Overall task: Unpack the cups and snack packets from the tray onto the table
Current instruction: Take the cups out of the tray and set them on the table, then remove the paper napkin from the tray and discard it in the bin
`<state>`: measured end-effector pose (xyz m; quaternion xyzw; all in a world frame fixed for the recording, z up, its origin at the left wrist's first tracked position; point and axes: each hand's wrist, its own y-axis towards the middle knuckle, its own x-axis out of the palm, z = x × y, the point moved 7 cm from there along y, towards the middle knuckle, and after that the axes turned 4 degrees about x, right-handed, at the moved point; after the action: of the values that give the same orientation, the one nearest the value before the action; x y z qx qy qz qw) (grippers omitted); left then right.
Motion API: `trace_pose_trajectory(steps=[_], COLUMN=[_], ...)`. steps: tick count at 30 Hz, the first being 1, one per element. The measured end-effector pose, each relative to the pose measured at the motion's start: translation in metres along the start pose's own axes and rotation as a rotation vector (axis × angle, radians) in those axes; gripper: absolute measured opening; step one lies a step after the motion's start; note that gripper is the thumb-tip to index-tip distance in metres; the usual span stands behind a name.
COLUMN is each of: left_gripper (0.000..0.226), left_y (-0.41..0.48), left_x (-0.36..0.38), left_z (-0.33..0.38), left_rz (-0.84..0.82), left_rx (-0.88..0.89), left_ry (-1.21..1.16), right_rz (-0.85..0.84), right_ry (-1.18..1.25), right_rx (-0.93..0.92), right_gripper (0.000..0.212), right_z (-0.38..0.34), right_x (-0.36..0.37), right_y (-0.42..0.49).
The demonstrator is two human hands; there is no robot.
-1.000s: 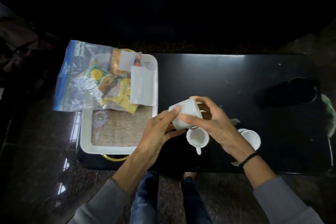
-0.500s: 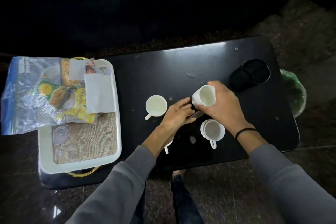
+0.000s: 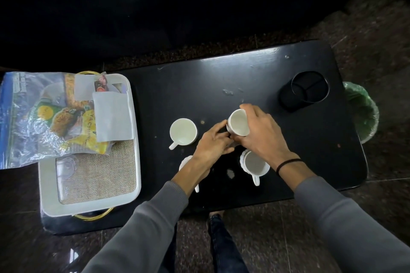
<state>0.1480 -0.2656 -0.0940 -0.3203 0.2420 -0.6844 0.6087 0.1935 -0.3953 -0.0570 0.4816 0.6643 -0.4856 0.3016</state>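
From up here I can only half see one cup [image 3: 186, 162]: my left forearm covers most of it, leaving a sliver of rim and the handle tip near the table's [image 3: 255, 68] front edge. The bag [image 3: 28, 117] of snack packets [image 3: 73, 122] runs off the picture's left side, and the far side of the room is too dark to read. My right hand [image 3: 260, 137] also hides part of the front cup [image 3: 255, 165].

My right fingers [image 3: 248, 109] curl around a white cup [image 3: 238, 125], tilted with its mouth toward me, about mid-table. My left hand [image 3: 213, 144] reaches in from the side, fingers [image 3: 218, 127] close together and touching that cup's lower wall. Whether the cup rests on the table I cannot tell.

A fourth cup [image 3: 183, 132] stands upright and alone to the left of my hands, handle pointing to the front edge. All are plain white. The tray [image 3: 135, 162] sits at the table's left end, the bag lying across its far half and overhanging it. A black holder [image 3: 304, 91] stands near the far right corner.
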Motion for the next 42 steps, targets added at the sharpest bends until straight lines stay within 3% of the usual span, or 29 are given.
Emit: trace_pose_trajectory(steps=[10, 14, 20, 30, 42], left_gripper=[0.049, 0.034, 0.037, 0.033, 0.030], left_y=[-0.003, -0.009, -0.030, -0.087, -0.108], left_x=[0.000, -0.004, -0.022, -0.084, -0.209], left_z=[0.003, 0.007, 0.028, 0.075, 0.076], left_rz=[-0.012, 0.055, 0.170, 0.257, 0.467], left_rx=[0.041, 0.050, 0.131, 0.202, 0.206], left_ry=[0.069, 0.104, 0.227, 0.198, 0.188], right_rz=[0.006, 0.004, 0.033, -0.044, -0.207], right_ry=[-0.074, -0.087, -0.116, -0.081, -0.060], right_rx=[-0.045, -0.047, -0.081, -0.185, -0.363], right_gripper=[0.083, 0.084, 0.072, 0.050, 0.027], right_z=[-0.004, -0.010, -0.034, -0.123, -0.266], right_x=[0.004, -0.004, -0.022, -0.046, 0.012], right_y=[0.000, -0.002, -0.013, -0.034, -0.017])
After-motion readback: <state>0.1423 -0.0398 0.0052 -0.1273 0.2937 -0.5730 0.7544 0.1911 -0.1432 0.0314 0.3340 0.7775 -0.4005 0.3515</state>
